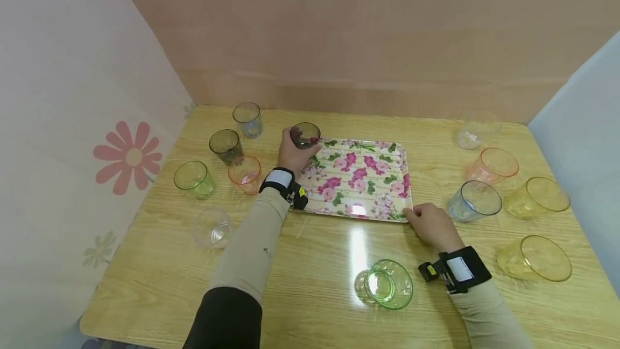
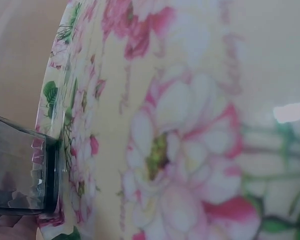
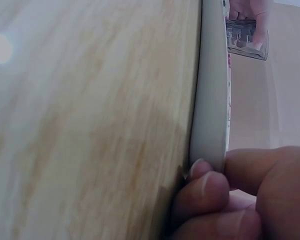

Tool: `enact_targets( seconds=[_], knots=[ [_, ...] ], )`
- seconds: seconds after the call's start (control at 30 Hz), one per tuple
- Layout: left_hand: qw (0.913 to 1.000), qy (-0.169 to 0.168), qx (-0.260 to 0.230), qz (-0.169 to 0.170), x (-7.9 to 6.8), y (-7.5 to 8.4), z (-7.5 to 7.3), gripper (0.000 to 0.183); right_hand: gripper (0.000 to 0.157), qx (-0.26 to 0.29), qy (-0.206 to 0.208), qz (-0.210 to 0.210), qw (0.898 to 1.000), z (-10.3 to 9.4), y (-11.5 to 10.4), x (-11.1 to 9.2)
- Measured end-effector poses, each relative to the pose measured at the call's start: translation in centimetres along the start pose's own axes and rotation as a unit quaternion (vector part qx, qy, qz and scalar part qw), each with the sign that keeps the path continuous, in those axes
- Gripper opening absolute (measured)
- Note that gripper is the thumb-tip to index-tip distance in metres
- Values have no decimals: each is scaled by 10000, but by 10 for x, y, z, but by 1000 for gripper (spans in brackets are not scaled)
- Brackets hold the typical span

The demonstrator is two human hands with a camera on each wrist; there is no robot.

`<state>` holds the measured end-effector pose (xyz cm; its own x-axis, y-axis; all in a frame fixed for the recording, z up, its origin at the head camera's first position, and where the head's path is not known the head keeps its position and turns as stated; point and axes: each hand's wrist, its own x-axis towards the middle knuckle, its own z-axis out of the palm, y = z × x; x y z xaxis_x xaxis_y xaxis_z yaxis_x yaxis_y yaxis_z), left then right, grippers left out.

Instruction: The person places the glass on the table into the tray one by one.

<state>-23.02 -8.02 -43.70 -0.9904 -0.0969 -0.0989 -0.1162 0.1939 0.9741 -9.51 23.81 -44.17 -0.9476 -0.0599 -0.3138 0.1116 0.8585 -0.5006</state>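
Note:
A floral tray (image 1: 358,176) with pink blossoms lies at the middle of the table. Over its far left corner, my left hand (image 1: 293,154) grips a dark grey glass (image 1: 305,135) with thumb and fingers around its side. In the left wrist view, the base of that glass (image 2: 20,170) stands right at the tray surface (image 2: 180,150). My right hand (image 1: 431,224) pinches the tray's near right corner; the right wrist view shows its thumb above and curled fingers (image 3: 205,192) below the tray rim (image 3: 210,100).
Left of the tray stand several glasses: blue (image 1: 248,121), dark (image 1: 226,147), red (image 1: 245,175), green (image 1: 195,180) and clear (image 1: 211,228). A green glass (image 1: 389,284) is near the front. Right are clear (image 1: 472,133), red (image 1: 491,167), blue (image 1: 473,202) and yellow ones (image 1: 535,198).

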Motion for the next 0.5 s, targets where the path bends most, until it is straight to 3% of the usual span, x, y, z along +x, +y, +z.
enact_targets(
  seconds=[0.33,0.5],
  knots=[
    [9993,-159,317,118,17,-14,-3,77,49,22,-5,-20,10000,-2,-1,0],
    [9984,-226,490,190,18,-14,-5,82,49,-19,1,-55,10000,-2,-2,0]
  ],
)
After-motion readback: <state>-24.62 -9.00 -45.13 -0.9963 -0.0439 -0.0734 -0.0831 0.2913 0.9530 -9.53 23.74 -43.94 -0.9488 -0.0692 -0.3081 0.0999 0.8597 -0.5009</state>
